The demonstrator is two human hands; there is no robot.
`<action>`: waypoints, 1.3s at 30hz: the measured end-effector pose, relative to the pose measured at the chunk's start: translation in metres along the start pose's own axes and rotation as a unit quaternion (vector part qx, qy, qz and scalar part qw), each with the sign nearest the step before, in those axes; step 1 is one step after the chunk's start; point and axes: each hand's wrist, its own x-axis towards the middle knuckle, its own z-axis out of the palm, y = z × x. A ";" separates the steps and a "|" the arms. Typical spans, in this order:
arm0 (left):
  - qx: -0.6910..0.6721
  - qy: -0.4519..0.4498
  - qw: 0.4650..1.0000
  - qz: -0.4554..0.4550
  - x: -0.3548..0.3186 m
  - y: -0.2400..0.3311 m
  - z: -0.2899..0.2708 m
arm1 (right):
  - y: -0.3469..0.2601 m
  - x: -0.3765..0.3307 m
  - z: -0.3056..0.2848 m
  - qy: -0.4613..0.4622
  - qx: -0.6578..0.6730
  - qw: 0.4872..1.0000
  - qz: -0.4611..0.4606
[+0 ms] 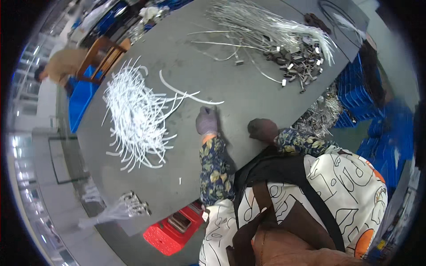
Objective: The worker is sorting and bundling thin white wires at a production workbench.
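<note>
My left hand (207, 120), in a greyish-purple glove, is closed with its fingertips just short of a long white strip (208, 102) on the grey table. Whether anything is pinched in it is too small to tell. To its right, near the table's front edge, my right hand (263, 130) is curled closed in a darker glove; its fingers hide whatever it might hold. A big loose pile of curved white strips (140, 113) lies left of my hands, and a few strips stick out of it toward my left hand.
At the far right lie a bundle of thin silvery wires (262, 26) and a heap of small dark clips (301, 62). Tied strips with metal ends (133, 205) rest at the near left corner. A red basket (171, 232) and blue crates (359, 88) stand below. Another person (66, 64) bends beyond a wooden chair (100, 57).
</note>
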 end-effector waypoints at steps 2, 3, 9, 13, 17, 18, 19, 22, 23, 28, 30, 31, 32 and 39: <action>0.083 0.016 0.992 -0.095 0.017 0.005 -0.006 | 0.008 0.018 0.022 -0.002 0.000 0.991 -0.137; 0.115 -0.018 0.991 -0.061 0.027 0.037 0.020 | 0.012 -0.007 0.001 0.009 0.033 0.998 -0.049; 0.089 -0.092 0.991 -0.050 0.050 -0.021 0.033 | 0.036 0.039 -0.071 -0.137 0.305 0.928 0.164; -0.284 -0.027 0.957 -0.057 0.006 0.024 -0.017 | 0.106 0.116 -0.093 0.123 0.032 0.991 0.053; -0.450 0.117 0.880 0.097 -0.010 0.068 -0.094 | 0.055 0.196 -0.144 0.027 -0.035 0.972 0.232; -0.480 0.137 0.860 0.106 -0.005 0.069 -0.097 | 0.074 0.201 -0.130 0.031 -0.034 0.972 0.232; -0.508 0.148 0.840 0.115 0.002 0.074 -0.096 | 0.111 0.199 -0.102 0.055 -0.057 0.988 0.135; -0.528 0.096 0.844 0.014 0.019 0.041 -0.067 | 0.100 0.167 -0.083 0.066 0.050 0.991 0.103; -0.469 0.003 0.883 0.006 0.028 0.013 -0.043 | 0.085 0.148 -0.091 0.067 0.172 0.968 0.173; -0.646 -0.264 0.715 -0.046 0.009 0.047 0.056 | 0.018 0.075 -0.095 0.074 0.444 0.852 0.265; -0.633 -0.214 0.738 -0.097 -0.002 0.094 0.056 | 0.010 0.062 -0.100 0.179 0.111 0.974 -0.079; -0.660 -0.225 0.706 -0.125 0.004 0.101 0.060 | 0.006 0.058 -0.094 0.180 0.114 0.974 -0.074; -0.654 -0.234 0.708 -0.127 0.008 0.110 0.063 | 0.003 0.052 -0.089 0.196 0.053 0.975 -0.091; -0.693 -0.299 0.621 -0.211 0.045 0.079 0.110 | -0.054 0.000 -0.074 0.074 0.236 0.964 0.101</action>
